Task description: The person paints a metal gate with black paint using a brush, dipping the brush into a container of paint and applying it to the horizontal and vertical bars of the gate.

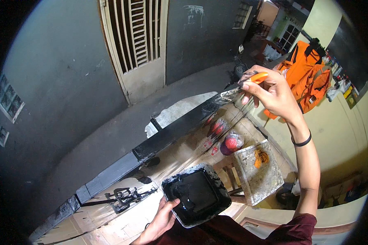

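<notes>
My right hand (pixel 274 94) is raised and pinches a paintbrush (pixel 259 77) by its orange handle. Its bristle end rests against, or just over, the far part of a long narrow ledge (pixel 180 124). Dark stains show on the fingers. That ledge runs slantwise from lower left to upper right, glossy black along its far stretch and duller grey nearer the lower left. Low in front of me, my left hand (pixel 163 219) grips the near left edge of a square tub (pixel 224 192), thumb over the rim. Black paint lies inside the tub, and its walls are smeared.
A paint-spattered board or tabletop (pixel 253 183) with an orange-brown rag (pixel 261 157) stands right of the tub. Beyond it are red items in plastic bags (pixel 233 142). Orange clothing (pixel 308 77) hangs on the right wall. Across the passage is a slatted door (pixel 141 53) in a grey wall.
</notes>
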Demonstrator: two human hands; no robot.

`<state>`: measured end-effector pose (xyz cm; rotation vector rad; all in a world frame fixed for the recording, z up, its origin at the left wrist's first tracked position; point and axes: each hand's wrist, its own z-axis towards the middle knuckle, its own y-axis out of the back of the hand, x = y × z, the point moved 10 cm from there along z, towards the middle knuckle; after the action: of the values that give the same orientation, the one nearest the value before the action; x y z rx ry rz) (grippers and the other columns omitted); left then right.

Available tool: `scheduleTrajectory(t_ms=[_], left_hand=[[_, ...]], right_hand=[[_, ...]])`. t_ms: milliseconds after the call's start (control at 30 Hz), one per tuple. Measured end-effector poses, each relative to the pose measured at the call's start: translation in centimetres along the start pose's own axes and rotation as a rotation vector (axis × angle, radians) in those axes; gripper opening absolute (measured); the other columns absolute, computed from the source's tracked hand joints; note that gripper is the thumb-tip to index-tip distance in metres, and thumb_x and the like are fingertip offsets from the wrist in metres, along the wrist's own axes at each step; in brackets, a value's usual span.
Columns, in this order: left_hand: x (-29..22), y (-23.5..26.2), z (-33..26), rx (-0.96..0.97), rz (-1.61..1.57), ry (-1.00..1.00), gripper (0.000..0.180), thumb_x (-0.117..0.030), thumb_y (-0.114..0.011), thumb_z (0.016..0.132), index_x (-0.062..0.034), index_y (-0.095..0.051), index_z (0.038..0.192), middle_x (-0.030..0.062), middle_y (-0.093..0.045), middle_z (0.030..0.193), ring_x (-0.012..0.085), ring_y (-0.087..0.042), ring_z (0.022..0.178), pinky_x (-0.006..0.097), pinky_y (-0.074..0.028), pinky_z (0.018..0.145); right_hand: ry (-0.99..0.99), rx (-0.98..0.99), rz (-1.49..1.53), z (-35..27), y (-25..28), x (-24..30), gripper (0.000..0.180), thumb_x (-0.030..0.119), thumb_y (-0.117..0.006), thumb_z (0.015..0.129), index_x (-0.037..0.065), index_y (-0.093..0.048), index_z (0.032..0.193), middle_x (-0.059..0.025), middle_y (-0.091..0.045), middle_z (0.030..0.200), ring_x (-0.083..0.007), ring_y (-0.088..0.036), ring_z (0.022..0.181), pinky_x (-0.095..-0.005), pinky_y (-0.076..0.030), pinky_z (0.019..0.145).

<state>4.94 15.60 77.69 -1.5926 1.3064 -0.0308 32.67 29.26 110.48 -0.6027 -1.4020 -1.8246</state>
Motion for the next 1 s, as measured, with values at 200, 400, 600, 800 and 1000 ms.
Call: scheduleTrajectory(t_ms=[200,400,600,800,1000], left_hand=[[1.0,0.2,0.1,-0.003,-0.12,-0.023,0.052,-0.006,-0.06,0.094,-0.0028,-0.042,0.142,0.0134,-0.062,0.13,0.0208,-0.067,0.11,0.035,-0.061,0.088],[2.2,1.9,0.5,-0.016,-0.084,-0.096,0.065,-0.008,-0.063,0.094,-0.0052,-0.033,0.151,0.0064,-0.062,0.124,0.0082,-0.065,0.09,0.019,-0.053,0.066],[1.9,2.4,-1.3,-0.012,-0.011,-0.088,0.064,-0.01,-0.064,0.093,-0.0056,-0.034,0.15,0.0068,-0.059,0.129,0.0127,-0.06,0.112,0.028,-0.052,0.09],[-0.4,2.5,-3.0,0.059,-0.048,-0.095,0.064,-0.007,-0.062,0.093,-0.0087,-0.034,0.151,0.0077,-0.056,0.133,0.0164,-0.056,0.123,0.032,-0.052,0.097],[-0.4,5.3,-3.6,0.147,-0.007,-0.032,0.063,-0.01,-0.064,0.095,-0.0103,-0.035,0.151,0.0091,-0.052,0.141,0.0184,-0.052,0.129,0.036,-0.047,0.106]], right_hand=[[0.081,-0.089,-0.057,-0.2,2.0,2.1,0.011,0.008,-0.066,0.098,-0.003,-0.066,0.1,-0.0039,-0.069,0.087,-0.0102,-0.068,0.067,-0.0228,-0.054,0.055],[0.257,-0.213,-0.308,-0.4,-5.0,8.5,0.017,0.011,-0.068,0.097,0.0,-0.064,0.085,-0.0038,-0.06,0.062,-0.0101,-0.062,0.054,-0.028,-0.05,0.049],[0.535,-0.126,-0.335,-1.3,-14.5,15.9,0.016,0.007,-0.067,0.095,-0.003,-0.065,0.083,0.0,-0.062,0.06,-0.0097,-0.066,0.053,-0.0225,-0.048,0.049],[0.198,-0.179,-0.011,0.2,-14.4,11.2,0.016,0.011,-0.068,0.097,0.0,-0.063,0.087,-0.0029,-0.064,0.064,-0.0077,-0.064,0.054,-0.0232,-0.049,0.048],[0.078,-0.259,0.162,-1.0,-13.9,10.7,0.014,0.008,-0.064,0.101,-0.002,-0.063,0.091,-0.0022,-0.063,0.074,-0.0078,-0.064,0.057,-0.022,-0.051,0.051]])
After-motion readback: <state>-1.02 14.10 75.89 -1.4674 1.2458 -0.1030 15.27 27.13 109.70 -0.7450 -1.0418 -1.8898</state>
